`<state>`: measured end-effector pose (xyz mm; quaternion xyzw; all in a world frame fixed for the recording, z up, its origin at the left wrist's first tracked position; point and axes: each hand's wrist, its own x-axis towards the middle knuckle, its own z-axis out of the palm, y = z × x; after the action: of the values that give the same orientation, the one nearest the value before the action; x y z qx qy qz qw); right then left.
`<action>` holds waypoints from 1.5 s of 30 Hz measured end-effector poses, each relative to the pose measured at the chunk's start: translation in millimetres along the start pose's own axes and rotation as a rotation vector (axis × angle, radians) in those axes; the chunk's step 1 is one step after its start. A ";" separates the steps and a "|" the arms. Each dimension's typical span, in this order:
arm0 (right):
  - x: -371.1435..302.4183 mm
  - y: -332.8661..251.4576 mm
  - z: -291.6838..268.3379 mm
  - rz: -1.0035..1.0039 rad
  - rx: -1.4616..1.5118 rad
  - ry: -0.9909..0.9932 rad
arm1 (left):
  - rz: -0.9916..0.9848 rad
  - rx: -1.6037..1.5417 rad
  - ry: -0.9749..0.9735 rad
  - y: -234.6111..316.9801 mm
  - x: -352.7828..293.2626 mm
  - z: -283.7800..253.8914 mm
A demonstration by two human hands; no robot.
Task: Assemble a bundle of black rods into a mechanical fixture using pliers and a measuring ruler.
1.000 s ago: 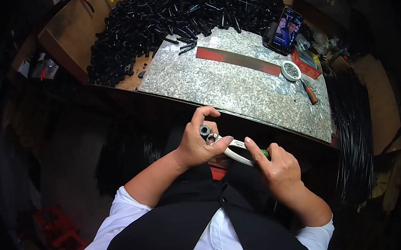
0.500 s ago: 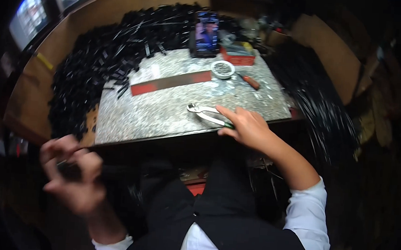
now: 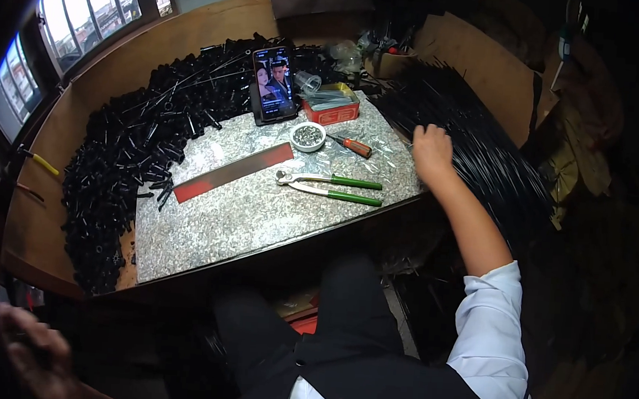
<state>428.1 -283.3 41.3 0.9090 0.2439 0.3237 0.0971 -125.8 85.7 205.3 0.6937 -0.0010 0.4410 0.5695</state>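
My right hand (image 3: 433, 155) reaches the right edge of the stone slab (image 3: 206, 232), against the pile of long thin black rods (image 3: 480, 129). Its fingers are curled with the tips turned down, and what they hold, if anything, is hidden. Down at the lower left, away from the bench, my left hand (image 3: 38, 354) is dim and smeared by motion; its grip is unclear. Pincers with green handles (image 3: 356, 182) lie on the slab, jaws to the left. Behind them rests a flat grey metal bar with red ends (image 3: 234, 170).
A white bowl of small metal pieces (image 3: 307, 136), an orange-handled screwdriver (image 3: 356, 148), a red tin (image 3: 333, 113) and a propped phone (image 3: 274, 85) stand or lie toward the back. Short black tubes (image 3: 124, 178) heap up on the left. A wooden rim (image 3: 213, 20) encloses the bench.
My right hand has let go of the pincers, which now lie on the slab, and moved right to the rods. My left hand has dropped lower and further left. The view has shifted.
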 end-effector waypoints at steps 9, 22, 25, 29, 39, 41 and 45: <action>10.3 77.3 22.9 0.267 -0.220 0.022 | -1.005 -0.052 -0.082 -197.6 -93.0 32.3; 27.2 116.8 36.1 0.407 -0.026 -0.180 | -0.905 1.090 -0.209 -341.7 -136.7 -7.5; 35.1 117.7 30.4 0.444 0.067 -0.309 | -0.953 0.788 -0.144 -326.1 -124.5 20.0; 44.7 115.2 8.0 0.520 0.184 -0.492 | -0.462 1.038 -0.301 -340.9 -140.8 12.3; 44.3 131.8 -3.5 0.482 0.102 -0.336 | -0.529 1.104 -0.388 -329.5 -140.7 23.7; 46.1 131.9 -5.0 0.441 0.071 -0.320 | -0.518 1.067 -0.373 -326.2 -140.7 27.4; 48.3 127.8 -17.0 0.452 0.127 -0.312 | -0.504 1.041 -0.401 -322.7 -141.4 33.2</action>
<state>498.4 -368.6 123.3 0.9834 0.0368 0.1775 0.0016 -29.3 102.0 -134.8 0.9293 0.2717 0.0960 0.2312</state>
